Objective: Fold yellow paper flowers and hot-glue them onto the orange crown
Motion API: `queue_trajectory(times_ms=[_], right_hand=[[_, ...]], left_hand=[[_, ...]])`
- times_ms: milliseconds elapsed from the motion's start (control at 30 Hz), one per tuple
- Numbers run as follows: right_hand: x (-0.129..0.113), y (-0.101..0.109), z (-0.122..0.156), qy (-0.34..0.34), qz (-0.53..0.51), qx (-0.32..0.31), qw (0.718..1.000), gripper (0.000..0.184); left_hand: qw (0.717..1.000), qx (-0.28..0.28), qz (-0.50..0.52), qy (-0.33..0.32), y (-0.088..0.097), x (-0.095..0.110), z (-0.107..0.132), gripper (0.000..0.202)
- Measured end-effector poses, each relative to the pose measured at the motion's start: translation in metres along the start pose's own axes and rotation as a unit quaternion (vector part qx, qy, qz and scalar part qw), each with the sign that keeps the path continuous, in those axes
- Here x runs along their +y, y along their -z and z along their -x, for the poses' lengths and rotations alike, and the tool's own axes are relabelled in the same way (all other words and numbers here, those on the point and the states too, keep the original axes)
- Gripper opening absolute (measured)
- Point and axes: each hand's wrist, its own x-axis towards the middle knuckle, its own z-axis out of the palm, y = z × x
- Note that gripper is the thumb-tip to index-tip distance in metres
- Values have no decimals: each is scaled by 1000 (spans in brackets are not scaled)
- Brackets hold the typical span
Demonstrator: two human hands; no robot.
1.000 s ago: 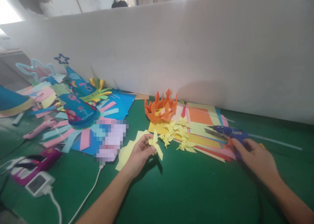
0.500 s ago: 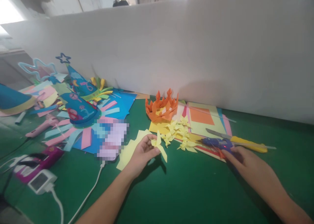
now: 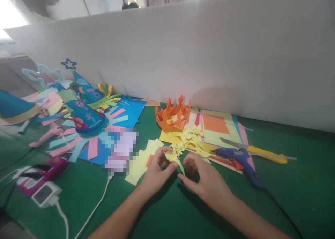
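My left hand [image 3: 156, 171] pinches a small folded yellow paper piece [image 3: 175, 158] just above the green table [image 3: 167, 211]. My right hand [image 3: 206, 181] has come in beside it, and its fingertips meet the same piece from the right. Behind them lies a pile of similar yellow folded pieces [image 3: 190, 139] on a stack of coloured paper sheets [image 3: 217, 129]. An orange paper crown [image 3: 172, 115] stands at the back of that stack. A blue glue gun [image 3: 242, 160] lies on the table to the right of my right hand, untouched.
A yellow-handled knife [image 3: 259, 150] lies behind the glue gun. Blue paper cone hats with coloured strips [image 3: 86, 117] fill the left side, with a pink glue gun [image 3: 44, 137], a magenta device [image 3: 44, 171] and a white adapter with cable [image 3: 45, 195]. A white partition wall [image 3: 209, 50] closes the back.
My right hand let go of the blue glue gun, which now lies on the table, and moved left to join the left hand on the yellow paper piece.
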Motion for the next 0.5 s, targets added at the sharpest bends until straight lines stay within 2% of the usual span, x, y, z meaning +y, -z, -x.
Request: queue_trajectory(times_ms=[100,300,500], right_hand=[[3,-1,-9,38,7,30,999,6],[14,3,-10,143,114,55,982,17],[24,-7,-9,167,133,62,975,19]], left_hand=[[999,12,-35,-11,1,0,0,31],[996,2,-88,-7,2,-2,0,28],[993,-7,-117,3,2,4,1,22]])
